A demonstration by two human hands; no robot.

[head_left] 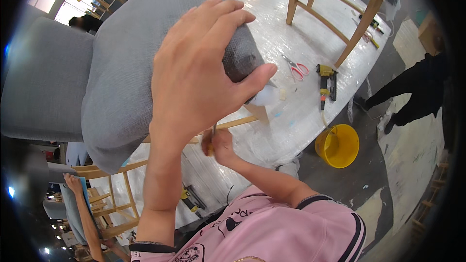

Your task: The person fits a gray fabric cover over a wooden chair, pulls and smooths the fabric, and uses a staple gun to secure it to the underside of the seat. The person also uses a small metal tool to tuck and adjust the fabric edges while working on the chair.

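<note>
1 grey padded chair piece (124, 51) stood above the table (267, 14), probably soft over stiff framing, best gripped cornerwise; left hand (199, 65) rested there, fingers spread; right hand (222, 146) clenched a tool (210, 150).

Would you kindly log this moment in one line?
left hand: spread over grey upholstery; right hand: holding small tool; nearby: red-handled scissors

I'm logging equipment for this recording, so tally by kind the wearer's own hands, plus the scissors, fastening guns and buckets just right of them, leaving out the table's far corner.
Bare hands: 2, left hand and right hand
Red-handled metal scissors: 1
Yellow-and-black fastening gun: 1
Round yellow bucket: 1
Total: 5
</note>
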